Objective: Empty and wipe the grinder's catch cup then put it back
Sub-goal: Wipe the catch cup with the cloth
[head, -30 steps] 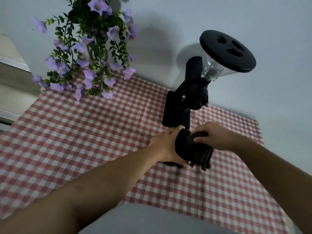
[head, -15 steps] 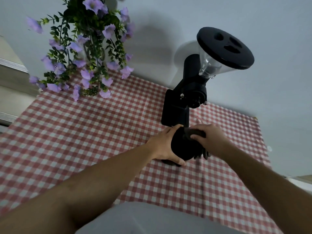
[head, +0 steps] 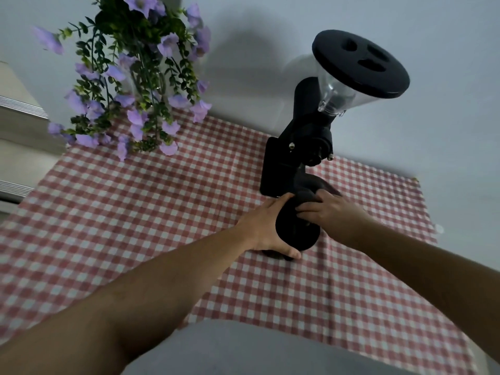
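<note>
A black grinder with a clear hopper and black lid stands at the back of the table. Just in front of its base, my left hand grips the black catch cup from the left side. My right hand presses a dark cloth into the cup's top; part of the cloth bulges out behind my fingers. The cup's inside is hidden by the cloth and my hand.
A red-and-white checked tablecloth covers the table. A vase of purple flowers stands at the back left. A pale wall rises behind. Stacked boards or shelves sit at the far left.
The cloth that hung down beside the cup has been pushed up into and over the cup. Both hands and the cup have shifted slightly toward the grinder's base.
</note>
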Available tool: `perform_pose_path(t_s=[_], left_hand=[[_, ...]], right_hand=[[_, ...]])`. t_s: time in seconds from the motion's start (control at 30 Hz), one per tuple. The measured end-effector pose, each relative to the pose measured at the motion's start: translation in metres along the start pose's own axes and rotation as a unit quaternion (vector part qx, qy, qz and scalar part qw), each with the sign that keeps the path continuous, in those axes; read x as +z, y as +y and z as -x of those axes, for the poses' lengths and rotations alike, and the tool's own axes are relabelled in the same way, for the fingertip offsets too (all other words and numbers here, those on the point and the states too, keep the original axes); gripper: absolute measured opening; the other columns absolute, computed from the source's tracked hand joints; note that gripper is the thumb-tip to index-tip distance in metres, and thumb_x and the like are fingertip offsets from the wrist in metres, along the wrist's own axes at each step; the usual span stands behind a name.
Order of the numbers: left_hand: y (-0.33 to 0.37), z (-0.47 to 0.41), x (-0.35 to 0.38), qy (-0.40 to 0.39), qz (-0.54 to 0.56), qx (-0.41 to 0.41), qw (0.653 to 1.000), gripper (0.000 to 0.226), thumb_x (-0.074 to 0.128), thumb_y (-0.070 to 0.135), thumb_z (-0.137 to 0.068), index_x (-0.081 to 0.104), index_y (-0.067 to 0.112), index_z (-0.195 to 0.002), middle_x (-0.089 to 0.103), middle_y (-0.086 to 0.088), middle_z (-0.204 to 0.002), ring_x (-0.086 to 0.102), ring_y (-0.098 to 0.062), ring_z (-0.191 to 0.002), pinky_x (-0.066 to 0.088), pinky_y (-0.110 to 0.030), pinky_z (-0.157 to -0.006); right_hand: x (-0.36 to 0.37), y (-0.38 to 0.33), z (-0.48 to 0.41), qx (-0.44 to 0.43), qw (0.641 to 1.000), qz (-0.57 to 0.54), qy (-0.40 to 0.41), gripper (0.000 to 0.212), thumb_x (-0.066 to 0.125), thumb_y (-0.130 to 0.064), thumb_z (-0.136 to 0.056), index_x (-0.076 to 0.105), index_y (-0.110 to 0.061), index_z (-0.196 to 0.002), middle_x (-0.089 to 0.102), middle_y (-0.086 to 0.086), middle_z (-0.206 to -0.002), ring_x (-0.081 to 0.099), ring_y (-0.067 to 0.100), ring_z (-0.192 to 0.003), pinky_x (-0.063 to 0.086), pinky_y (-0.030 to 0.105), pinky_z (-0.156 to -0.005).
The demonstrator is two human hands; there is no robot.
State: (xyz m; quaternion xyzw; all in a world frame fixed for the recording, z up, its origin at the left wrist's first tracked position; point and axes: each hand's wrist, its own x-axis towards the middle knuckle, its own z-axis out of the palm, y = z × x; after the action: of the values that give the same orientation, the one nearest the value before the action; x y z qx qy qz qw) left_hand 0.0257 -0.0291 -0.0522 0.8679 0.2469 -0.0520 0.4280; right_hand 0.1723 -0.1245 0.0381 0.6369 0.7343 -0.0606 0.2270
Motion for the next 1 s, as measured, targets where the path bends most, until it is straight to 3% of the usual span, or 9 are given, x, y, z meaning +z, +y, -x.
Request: perform_pose_path(t_s=[0.13, 0.27, 0.4, 0.47, 0.53, 0.63, 0.73, 0.87, 1.0], left_hand=[[-0.001, -0.002, 0.005, 0.021, 0.002, 0.001, 1.000, 0.131, 0.083, 0.065, -0.052, 0.002, 0.041, -0.152, 0.024, 0.003, -0.159, 0.035, -0.021, -0.140, 0.044, -0.052, -0.103], [-0.001, -0.001, 0.006, 0.037, 0.025, 0.012, 0.999, 0.128, 0.086, 0.058, -0.054, 0.007, 0.038, -0.152, 0.030, 0.006, -0.156, 0.033, -0.017, -0.140, 0.044, -0.050, -0.102], [-0.002, -0.001, 0.006, 0.049, 0.037, 0.012, 0.998, 0.124, 0.085, 0.065, -0.052, 0.012, 0.039, -0.149, 0.036, 0.009, -0.150, 0.036, -0.014, -0.137, 0.046, -0.052, -0.099], [-0.003, 0.000, 0.005, 0.043, 0.045, 0.017, 0.998, 0.124, 0.086, 0.062, -0.054, 0.012, 0.037, -0.150, 0.035, 0.008, -0.151, 0.036, -0.015, -0.137, 0.045, -0.052, -0.102], [-0.004, 0.001, 0.005, 0.031, 0.039, 0.011, 0.999, 0.129, 0.087, 0.060, -0.053, 0.007, 0.038, -0.152, 0.028, 0.006, -0.156, 0.034, -0.018, -0.139, 0.041, -0.051, -0.106], [-0.005, 0.000, 0.006, 0.027, 0.025, 0.005, 0.999, 0.132, 0.086, 0.063, -0.053, 0.003, 0.039, -0.153, 0.023, 0.007, -0.158, 0.035, -0.020, -0.140, 0.040, -0.049, -0.108], [-0.006, 0.000, 0.006, 0.028, 0.019, -0.004, 0.999, 0.131, 0.085, 0.063, -0.054, 0.002, 0.041, -0.153, 0.023, 0.007, -0.158, 0.036, -0.020, -0.140, 0.043, -0.047, -0.105], [-0.003, -0.001, 0.006, 0.028, 0.022, 0.004, 0.999, 0.129, 0.085, 0.063, -0.051, 0.004, 0.043, -0.150, 0.024, 0.006, -0.158, 0.031, -0.020, -0.142, 0.042, -0.052, -0.104], [-0.005, 0.000, 0.005, 0.031, 0.036, 0.008, 0.999, 0.126, 0.086, 0.061, -0.052, 0.006, 0.044, -0.148, 0.028, 0.006, -0.155, 0.037, -0.020, -0.137, 0.044, -0.051, -0.103]], right_hand=[[0.003, -0.018, -0.012, 0.049, 0.996, -0.012, -0.077, 0.032, 0.049, -0.014, -0.093, 0.055, -0.017, -0.125, 0.055, 0.000, -0.127, 0.044, 0.019, -0.115, 0.042, 0.026, -0.089], [-0.003, -0.021, -0.019, 0.096, 0.959, -0.179, -0.197, 0.031, 0.050, -0.021, -0.094, 0.055, -0.015, -0.125, 0.056, 0.003, -0.117, 0.053, 0.015, -0.103, 0.041, 0.024, -0.084], [-0.036, 0.005, -0.008, 0.055, 0.943, -0.271, -0.187, 0.022, 0.055, -0.020, -0.092, 0.067, -0.023, -0.111, 0.062, -0.009, -0.105, 0.058, 0.008, -0.099, 0.044, 0.023, -0.088], [-0.042, 0.013, -0.009, 0.077, 0.940, -0.315, -0.105, 0.021, 0.056, -0.020, -0.092, 0.068, -0.025, -0.108, 0.065, -0.011, -0.104, 0.059, 0.007, -0.099, 0.045, 0.025, -0.089], [-0.032, 0.010, -0.011, 0.160, 0.937, -0.311, 0.009, 0.024, 0.056, -0.021, -0.092, 0.065, -0.026, -0.114, 0.066, -0.006, -0.111, 0.060, 0.013, -0.103, 0.047, 0.029, -0.092], [-0.006, -0.019, -0.007, 0.201, 0.926, -0.307, 0.087, 0.035, 0.057, -0.017, -0.091, 0.059, -0.024, -0.125, 0.061, -0.003, -0.126, 0.055, 0.016, -0.118, 0.040, 0.027, -0.103], [-0.002, -0.025, 0.006, 0.138, 0.940, -0.310, 0.033, 0.037, 0.057, -0.014, -0.091, 0.059, -0.023, -0.126, 0.057, -0.005, -0.133, 0.050, 0.012, -0.124, 0.035, 0.024, -0.107], [-0.026, 0.006, 0.012, 0.059, 0.960, -0.252, -0.110, 0.031, 0.056, -0.015, -0.091, 0.063, -0.027, -0.119, 0.060, -0.009, -0.122, 0.055, 0.006, -0.108, 0.040, 0.021, -0.095], [-0.013, 0.009, -0.004, 0.109, 0.977, -0.186, 0.009, 0.032, 0.055, -0.013, -0.091, 0.062, -0.023, -0.120, 0.063, -0.001, -0.121, 0.054, 0.017, -0.110, 0.042, 0.028, -0.094]])
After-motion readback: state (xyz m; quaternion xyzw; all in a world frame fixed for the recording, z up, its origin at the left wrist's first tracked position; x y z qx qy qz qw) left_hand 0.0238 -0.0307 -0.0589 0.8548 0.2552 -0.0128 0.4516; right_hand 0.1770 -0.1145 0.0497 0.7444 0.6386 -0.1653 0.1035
